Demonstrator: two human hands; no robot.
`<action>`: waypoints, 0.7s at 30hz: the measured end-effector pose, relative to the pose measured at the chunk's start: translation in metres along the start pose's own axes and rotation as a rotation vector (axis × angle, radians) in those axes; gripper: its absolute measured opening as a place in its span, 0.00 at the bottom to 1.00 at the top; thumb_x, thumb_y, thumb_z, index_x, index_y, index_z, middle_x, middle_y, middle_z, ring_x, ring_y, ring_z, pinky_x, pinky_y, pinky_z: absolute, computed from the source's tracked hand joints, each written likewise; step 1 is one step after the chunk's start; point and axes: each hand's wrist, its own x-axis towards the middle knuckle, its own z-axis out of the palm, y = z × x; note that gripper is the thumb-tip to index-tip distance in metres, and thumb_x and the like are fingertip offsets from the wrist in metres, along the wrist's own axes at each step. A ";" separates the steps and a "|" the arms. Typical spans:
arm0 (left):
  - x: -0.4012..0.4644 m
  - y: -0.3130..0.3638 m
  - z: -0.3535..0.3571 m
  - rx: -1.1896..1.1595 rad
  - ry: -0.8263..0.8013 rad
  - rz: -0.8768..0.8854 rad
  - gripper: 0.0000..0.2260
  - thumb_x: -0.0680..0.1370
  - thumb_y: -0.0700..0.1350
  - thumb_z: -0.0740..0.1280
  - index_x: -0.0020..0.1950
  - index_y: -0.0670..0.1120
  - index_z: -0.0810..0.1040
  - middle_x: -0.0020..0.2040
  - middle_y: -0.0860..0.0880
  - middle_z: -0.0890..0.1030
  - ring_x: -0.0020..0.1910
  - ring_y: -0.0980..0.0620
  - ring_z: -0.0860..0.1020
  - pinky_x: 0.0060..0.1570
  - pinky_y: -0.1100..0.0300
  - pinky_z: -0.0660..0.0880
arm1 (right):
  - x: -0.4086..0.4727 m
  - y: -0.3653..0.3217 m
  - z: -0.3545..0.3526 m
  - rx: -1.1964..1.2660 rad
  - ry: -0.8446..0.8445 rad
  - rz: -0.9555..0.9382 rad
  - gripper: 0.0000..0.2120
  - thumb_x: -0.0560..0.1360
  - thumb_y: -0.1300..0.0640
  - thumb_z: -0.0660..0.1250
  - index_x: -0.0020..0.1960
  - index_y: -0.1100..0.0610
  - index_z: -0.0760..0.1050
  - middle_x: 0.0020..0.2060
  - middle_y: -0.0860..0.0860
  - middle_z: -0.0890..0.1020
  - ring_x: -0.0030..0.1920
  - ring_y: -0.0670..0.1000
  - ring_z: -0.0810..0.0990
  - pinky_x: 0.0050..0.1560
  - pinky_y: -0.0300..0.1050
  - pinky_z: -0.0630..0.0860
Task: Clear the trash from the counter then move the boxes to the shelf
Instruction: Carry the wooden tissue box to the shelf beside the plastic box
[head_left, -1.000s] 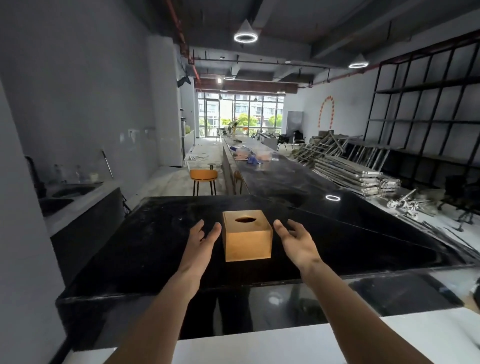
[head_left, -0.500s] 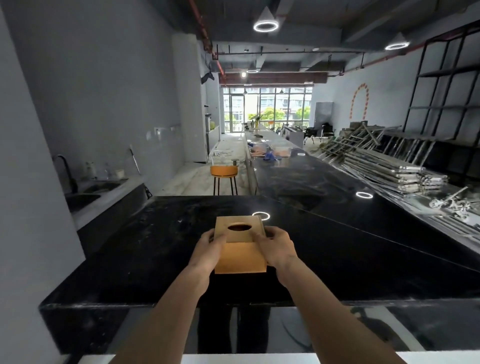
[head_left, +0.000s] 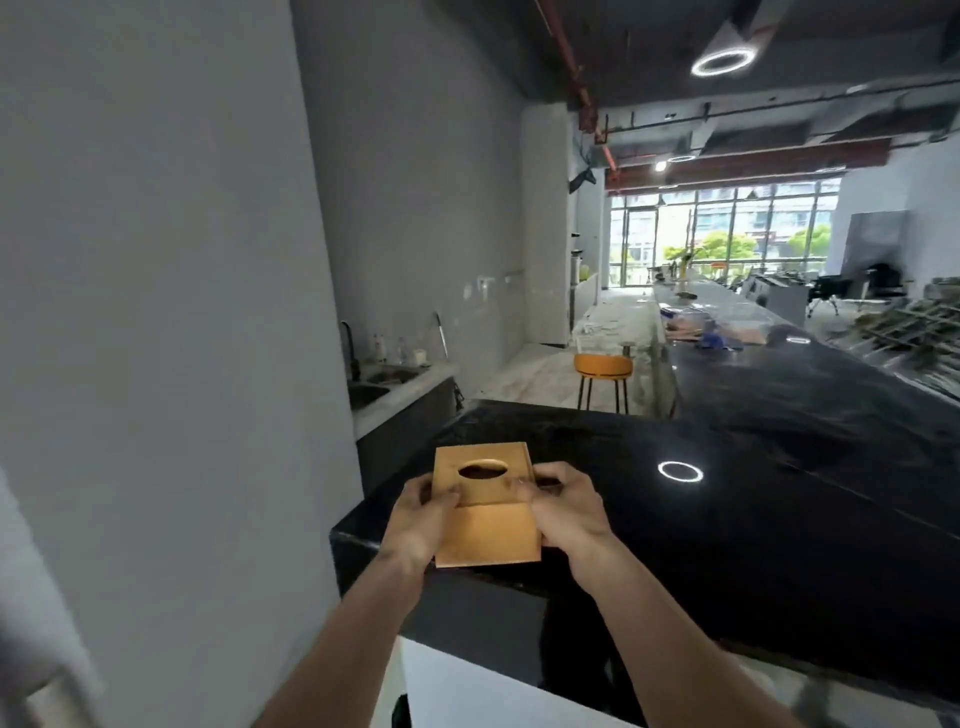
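Both hands, left hand (head_left: 415, 525) and right hand (head_left: 566, 512), clamp the wooden box (head_left: 485, 506) between them, fingers wrapping its sides, above the desk (head_left: 727, 519) corner.

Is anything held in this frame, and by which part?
Yes: the wooden box, gripped by its two opposite sides, left hand on the left side, right hand on the right, thumbs on top.

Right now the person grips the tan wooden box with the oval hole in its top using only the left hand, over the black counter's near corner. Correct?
Not quite. The head view shows both hands on the tan wooden box: left hand and right hand, one per side. The rest holds, over the black counter.
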 end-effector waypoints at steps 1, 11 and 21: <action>-0.003 -0.002 -0.023 -0.008 0.037 -0.002 0.20 0.79 0.51 0.65 0.71 0.52 0.69 0.65 0.45 0.74 0.58 0.44 0.73 0.53 0.52 0.75 | -0.006 -0.006 0.021 0.007 -0.033 -0.019 0.20 0.71 0.45 0.74 0.62 0.43 0.76 0.54 0.50 0.80 0.55 0.54 0.80 0.58 0.59 0.80; -0.103 -0.057 -0.317 -0.131 0.448 -0.017 0.18 0.80 0.46 0.66 0.69 0.49 0.71 0.61 0.45 0.76 0.57 0.45 0.73 0.55 0.53 0.68 | -0.158 -0.074 0.279 -0.024 -0.485 -0.174 0.13 0.75 0.49 0.72 0.57 0.47 0.74 0.48 0.47 0.78 0.50 0.52 0.80 0.55 0.60 0.82; -0.288 -0.166 -0.614 -0.192 0.809 -0.132 0.17 0.78 0.46 0.67 0.67 0.51 0.71 0.55 0.48 0.78 0.55 0.45 0.77 0.60 0.47 0.75 | -0.428 -0.096 0.536 -0.090 -0.849 -0.280 0.18 0.70 0.44 0.74 0.57 0.46 0.75 0.52 0.50 0.81 0.51 0.54 0.81 0.53 0.57 0.83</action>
